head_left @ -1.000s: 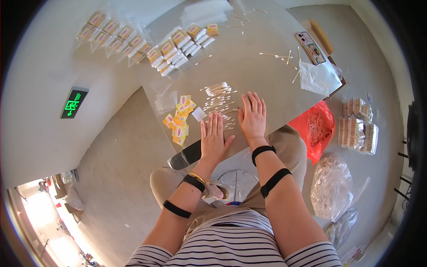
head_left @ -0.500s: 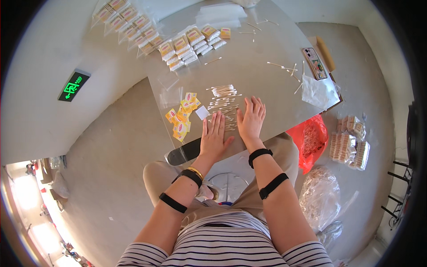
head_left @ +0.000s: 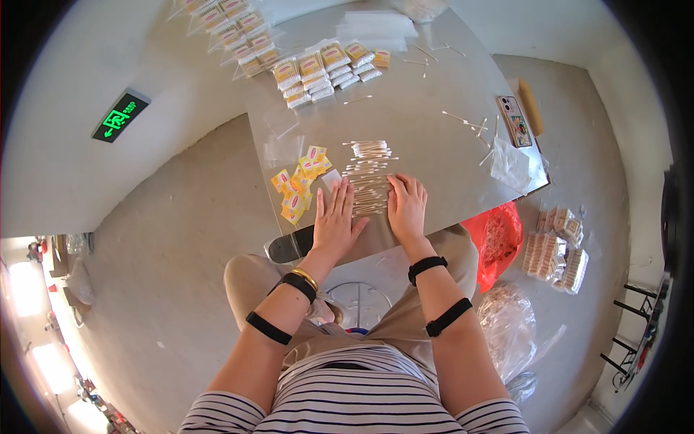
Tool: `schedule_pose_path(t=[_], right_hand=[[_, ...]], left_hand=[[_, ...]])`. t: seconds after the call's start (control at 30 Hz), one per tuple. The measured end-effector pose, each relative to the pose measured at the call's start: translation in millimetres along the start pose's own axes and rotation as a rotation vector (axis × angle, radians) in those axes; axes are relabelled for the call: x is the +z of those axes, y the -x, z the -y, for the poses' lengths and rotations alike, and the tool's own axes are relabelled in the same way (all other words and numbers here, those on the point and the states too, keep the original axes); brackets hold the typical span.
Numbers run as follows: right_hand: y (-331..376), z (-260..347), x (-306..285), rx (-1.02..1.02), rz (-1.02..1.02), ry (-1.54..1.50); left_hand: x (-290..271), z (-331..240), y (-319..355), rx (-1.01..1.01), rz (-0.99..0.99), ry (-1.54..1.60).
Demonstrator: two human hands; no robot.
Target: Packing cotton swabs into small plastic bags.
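Cotton swabs [head_left: 370, 173] lie crosswise in a long loose pile on the metal table [head_left: 434, 163], between my two hands. My left hand [head_left: 334, 223] rests along the pile's left ends, palm down with fingers stretched out and thumb apart. On the other side, my right hand [head_left: 408, 208] has its fingers bent, the tips near the swabs' right ends; nothing shows in its grasp. Just left of the swabs are a small white card [head_left: 331, 179] and a scattered heap of yellow printed cards [head_left: 296, 189]. Clear plastic bags [head_left: 283, 150] lie behind the cards.
Filled swab packs [head_left: 322, 71] stand in rows at the back left. Loose swabs [head_left: 477, 126], a phone [head_left: 514, 121] and a clear bag [head_left: 510, 169] occupy the right side. A red bag [head_left: 499, 242] and bundled packs [head_left: 555, 249] are beyond the right edge.
The right hand's fingers have drawn in from stretched to bent beside the swabs. My left hand stays flat, a little further left of the pile. The whole view has shifted slightly.
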State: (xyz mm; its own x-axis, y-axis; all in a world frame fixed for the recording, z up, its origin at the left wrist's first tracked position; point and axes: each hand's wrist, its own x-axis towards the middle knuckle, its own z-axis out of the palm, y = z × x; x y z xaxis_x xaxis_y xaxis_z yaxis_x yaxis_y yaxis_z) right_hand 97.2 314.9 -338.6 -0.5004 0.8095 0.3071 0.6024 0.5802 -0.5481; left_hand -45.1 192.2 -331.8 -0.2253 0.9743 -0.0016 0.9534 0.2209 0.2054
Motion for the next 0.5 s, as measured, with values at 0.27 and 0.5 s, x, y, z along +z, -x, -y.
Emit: schedule_pose_path(t=[0.27, 0.5], right_hand=[[12, 1, 3, -0.025, 0.012, -0.027], [32, 10, 17, -0.02, 0.12, 0.203]], left_hand=[[4, -6, -1, 0.013, 0.014, 0.037], [16, -9, -6, 0.018, -0.02, 0.081]])
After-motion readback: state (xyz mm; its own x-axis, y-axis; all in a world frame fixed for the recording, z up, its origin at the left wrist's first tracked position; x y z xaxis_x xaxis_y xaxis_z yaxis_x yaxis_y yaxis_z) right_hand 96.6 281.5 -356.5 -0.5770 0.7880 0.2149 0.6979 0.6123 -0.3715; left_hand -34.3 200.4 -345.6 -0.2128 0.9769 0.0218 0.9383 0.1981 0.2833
